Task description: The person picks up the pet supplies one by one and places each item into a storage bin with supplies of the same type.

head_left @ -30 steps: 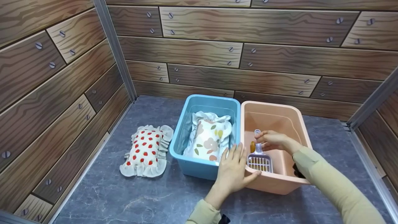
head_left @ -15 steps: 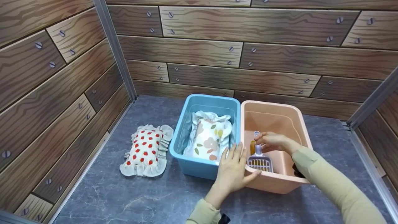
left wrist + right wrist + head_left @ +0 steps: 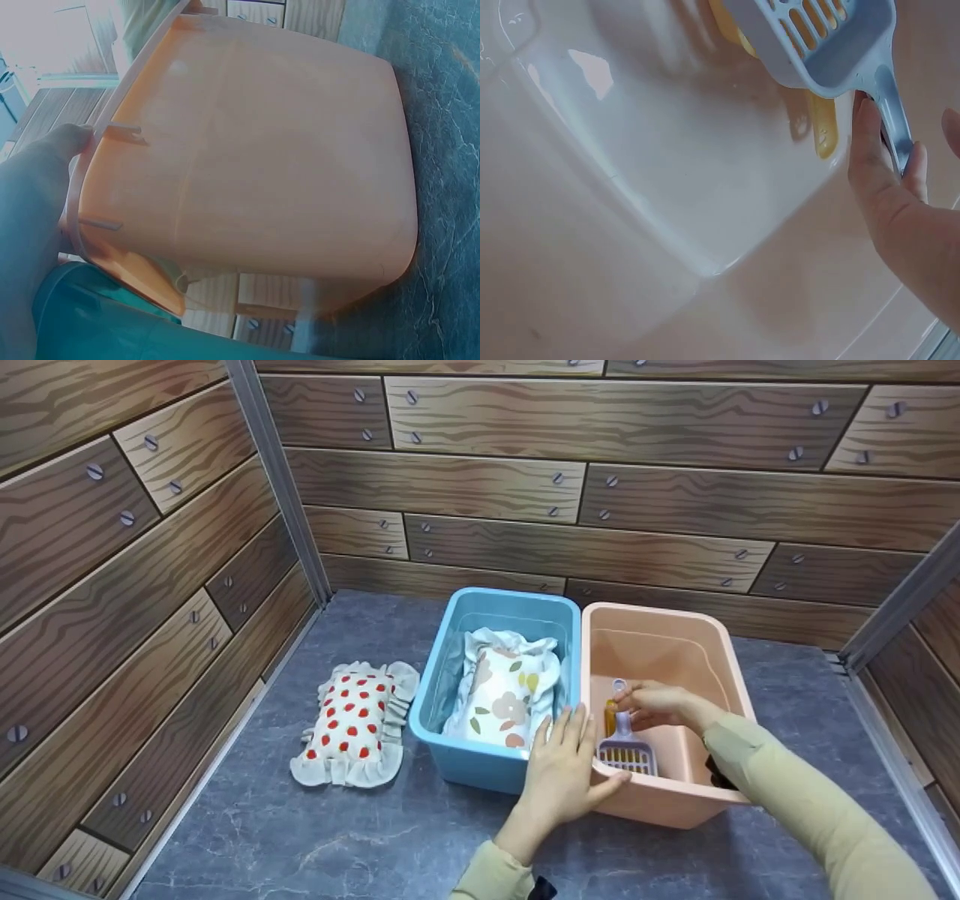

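In the head view my right hand (image 3: 660, 705) reaches into a peach tub (image 3: 739, 690) and grips the handle of a pale lilac slotted litter scoop (image 3: 628, 755). The right wrist view shows the fingers and thumb on either side of the scoop's handle (image 3: 892, 112). Beneath it lies a yellow-orange item with a rounded handle (image 3: 824, 127); the rest is mostly covered. My left hand (image 3: 559, 769) lies with straight fingers across the adjoining rims of the peach tub and a blue tub (image 3: 480, 765). Its thumb rests on the peach rim.
Inside the blue tub is a flower-patterned ruffled cushion (image 3: 506, 697). Left of the tubs, a strawberry-print ruffled cushion (image 3: 351, 720) lies on the dark marbled surface (image 3: 337, 840). Plank-patterned walls (image 3: 480, 487) with metal corner posts (image 3: 281, 480) enclose the space.
The scoop and my right hand have sunk slightly lower in the peach tub. My left hand, the tubs and both cushions stay in place.
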A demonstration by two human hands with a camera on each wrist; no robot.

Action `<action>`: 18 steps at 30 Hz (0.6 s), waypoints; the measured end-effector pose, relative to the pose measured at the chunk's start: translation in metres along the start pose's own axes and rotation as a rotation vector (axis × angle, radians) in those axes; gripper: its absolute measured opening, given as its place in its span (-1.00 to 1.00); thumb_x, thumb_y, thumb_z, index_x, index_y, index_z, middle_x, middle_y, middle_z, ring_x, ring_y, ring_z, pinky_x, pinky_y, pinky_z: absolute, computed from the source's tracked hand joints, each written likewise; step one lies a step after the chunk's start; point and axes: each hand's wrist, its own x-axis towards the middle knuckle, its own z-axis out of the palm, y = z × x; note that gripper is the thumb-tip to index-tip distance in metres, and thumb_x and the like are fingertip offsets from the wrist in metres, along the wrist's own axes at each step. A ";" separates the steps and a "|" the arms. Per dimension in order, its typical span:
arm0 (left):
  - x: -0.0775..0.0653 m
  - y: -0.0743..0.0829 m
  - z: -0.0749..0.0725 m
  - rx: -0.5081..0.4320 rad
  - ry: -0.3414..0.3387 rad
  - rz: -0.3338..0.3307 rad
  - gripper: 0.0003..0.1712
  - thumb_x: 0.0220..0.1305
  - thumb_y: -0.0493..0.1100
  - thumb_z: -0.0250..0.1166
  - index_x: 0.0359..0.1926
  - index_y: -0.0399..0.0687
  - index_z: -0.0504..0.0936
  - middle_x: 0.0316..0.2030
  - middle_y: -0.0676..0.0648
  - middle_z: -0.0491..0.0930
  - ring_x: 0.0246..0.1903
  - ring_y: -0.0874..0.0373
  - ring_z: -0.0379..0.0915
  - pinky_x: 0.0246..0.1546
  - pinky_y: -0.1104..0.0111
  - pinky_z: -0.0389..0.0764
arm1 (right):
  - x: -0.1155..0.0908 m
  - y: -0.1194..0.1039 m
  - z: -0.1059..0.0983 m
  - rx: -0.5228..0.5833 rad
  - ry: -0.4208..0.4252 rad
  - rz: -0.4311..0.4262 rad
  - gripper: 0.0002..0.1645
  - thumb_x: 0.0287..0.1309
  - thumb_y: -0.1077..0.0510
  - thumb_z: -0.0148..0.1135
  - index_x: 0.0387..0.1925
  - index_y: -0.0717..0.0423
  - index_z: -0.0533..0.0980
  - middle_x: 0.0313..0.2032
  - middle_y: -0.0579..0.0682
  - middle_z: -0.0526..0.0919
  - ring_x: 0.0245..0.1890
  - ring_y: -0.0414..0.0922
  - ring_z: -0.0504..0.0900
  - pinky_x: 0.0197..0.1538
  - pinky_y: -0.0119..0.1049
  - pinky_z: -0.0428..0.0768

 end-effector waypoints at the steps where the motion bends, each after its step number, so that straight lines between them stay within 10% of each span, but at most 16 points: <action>1: 0.000 0.000 0.000 0.001 0.009 0.003 0.02 0.28 0.55 -0.19 0.45 -0.10 0.26 0.42 -0.11 0.26 0.42 0.00 0.12 0.38 0.05 0.14 | 0.000 0.001 0.000 -0.001 0.002 0.000 -0.53 0.28 0.20 0.12 0.11 0.41 0.30 -0.29 -0.03 0.51 -0.42 -0.23 0.55 -0.10 -0.27 0.64; 18: 0.000 0.000 0.001 0.017 0.000 -0.003 0.02 0.29 0.55 -0.24 0.45 -0.09 0.26 0.42 -0.10 0.24 0.42 0.00 0.12 0.39 0.05 0.13 | 0.002 0.005 0.001 0.036 -0.015 0.014 -0.63 0.26 0.26 0.06 0.06 0.31 0.30 -0.26 0.00 0.48 -0.37 -0.19 0.57 -0.09 -0.26 0.64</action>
